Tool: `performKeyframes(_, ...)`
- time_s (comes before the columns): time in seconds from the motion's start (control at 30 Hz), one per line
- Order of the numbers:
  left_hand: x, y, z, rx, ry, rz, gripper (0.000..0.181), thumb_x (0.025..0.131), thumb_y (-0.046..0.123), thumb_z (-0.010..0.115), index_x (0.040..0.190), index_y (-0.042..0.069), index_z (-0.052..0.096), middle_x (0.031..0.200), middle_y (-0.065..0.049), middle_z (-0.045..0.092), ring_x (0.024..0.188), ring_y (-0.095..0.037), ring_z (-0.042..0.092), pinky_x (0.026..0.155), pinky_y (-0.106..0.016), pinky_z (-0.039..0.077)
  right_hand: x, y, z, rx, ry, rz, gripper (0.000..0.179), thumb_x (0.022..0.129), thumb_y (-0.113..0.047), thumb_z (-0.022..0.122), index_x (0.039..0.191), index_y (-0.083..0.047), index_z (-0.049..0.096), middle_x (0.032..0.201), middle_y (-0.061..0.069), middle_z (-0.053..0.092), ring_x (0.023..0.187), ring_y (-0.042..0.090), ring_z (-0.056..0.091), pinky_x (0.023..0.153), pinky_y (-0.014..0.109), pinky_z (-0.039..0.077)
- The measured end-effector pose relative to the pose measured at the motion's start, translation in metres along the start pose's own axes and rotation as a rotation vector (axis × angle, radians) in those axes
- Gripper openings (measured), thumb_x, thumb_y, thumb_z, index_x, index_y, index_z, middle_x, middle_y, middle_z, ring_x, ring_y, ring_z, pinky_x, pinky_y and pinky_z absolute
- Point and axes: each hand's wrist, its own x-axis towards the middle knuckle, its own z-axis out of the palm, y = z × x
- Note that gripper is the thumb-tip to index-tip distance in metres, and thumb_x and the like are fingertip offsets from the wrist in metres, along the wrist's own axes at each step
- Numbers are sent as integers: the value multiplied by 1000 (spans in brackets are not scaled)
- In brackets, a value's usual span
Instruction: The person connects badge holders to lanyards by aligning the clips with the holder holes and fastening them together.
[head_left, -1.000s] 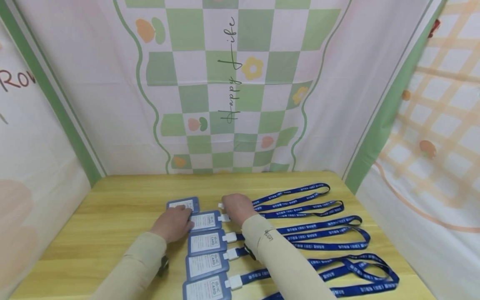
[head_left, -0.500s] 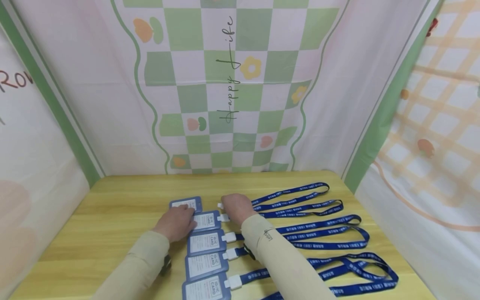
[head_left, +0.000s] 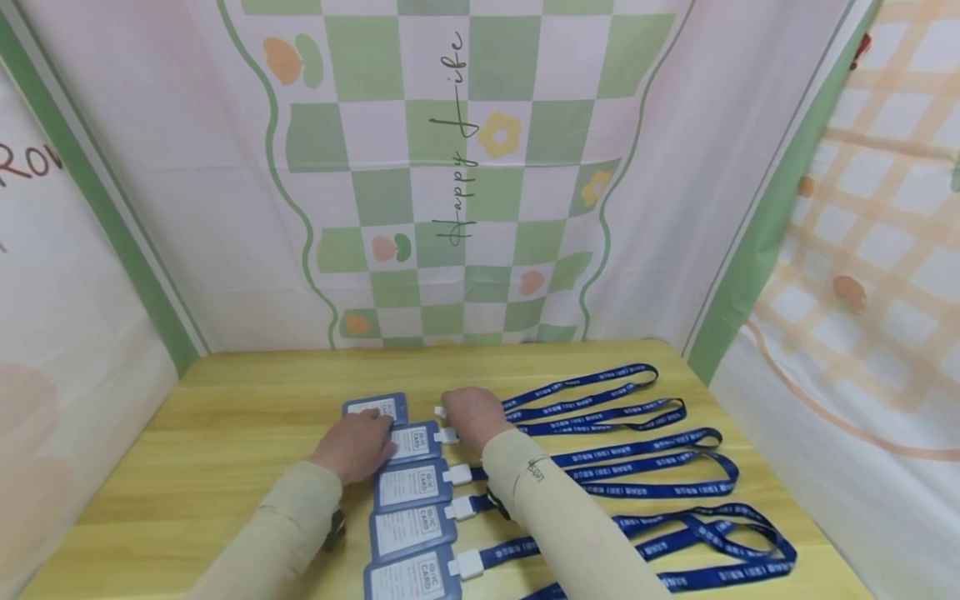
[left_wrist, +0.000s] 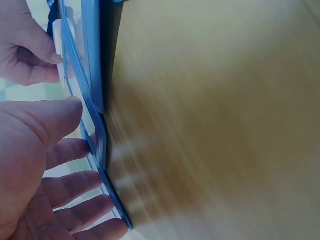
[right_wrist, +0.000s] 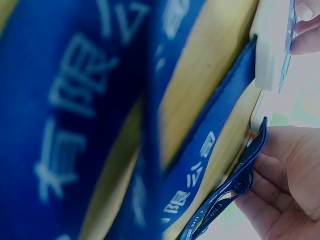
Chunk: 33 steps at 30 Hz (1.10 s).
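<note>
Several blue-framed badge holders lie in a column on the wooden table, each holding a white ID/IC card. My left hand (head_left: 352, 447) rests on the farthest badge holder (head_left: 393, 402), its fingers extended along the surface and covering part of the card. In the left wrist view, those fingers (left_wrist: 82, 212) lie nearly straight against the holder's edge. To the right, my right hand (head_left: 474, 417) pinches the farthest blue lanyard (head_left: 558, 388) near its white clip (head_left: 440, 411). The strap (right_wrist: 245, 172) passes between thumb and fingers. The clip sits apart from that holder.
The nearer badge holders (head_left: 408, 487) are joined by white clips to blue lanyards (head_left: 660, 492) stretched rightward in loops. Neighbouring holders overlap or touch at their edges. The table (head_left: 187, 467) meets a printed curtain (head_left: 502, 208) at its far edge, with cloth on both sides.
My left hand has slid the farthest badge holder slightly to the right, closer to the white clip. My right hand has stayed in about the same place.
</note>
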Motion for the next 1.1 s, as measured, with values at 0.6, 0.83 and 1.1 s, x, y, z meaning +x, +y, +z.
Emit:
performKeyframes(0.6, 3, 3, 0, 13, 12, 18, 49, 101, 30, 65, 140, 1, 62, 145, -26, 59, 134, -45, 57, 115, -61, 46, 1, -2, -1, 3, -6, -1, 9, 95, -11, 72, 91, -18, 69, 86, -2, 71, 80, 15, 68, 74, 31, 62)
performKeyframes(0.83, 5, 5, 0, 12, 13, 23, 49, 101, 32, 66, 140, 2, 62, 145, -25, 60, 134, -44, 57, 114, -60, 47, 1, -4, -2, 24, -16, -9, 8, 93, -12, 75, 92, -19, 71, 89, -2, 73, 82, 15, 69, 76, 31, 63)
performKeyframes(1.1, 5, 8, -1, 18, -2, 28, 50, 101, 34, 67, 140, 2, 62, 145, -25, 59, 134, -44, 57, 115, -59, 47, 3, -5, -4, 50, -36, -4, 8, 93, -13, 76, 95, -20, 72, 93, -2, 74, 87, 16, 69, 81, 32, 63)
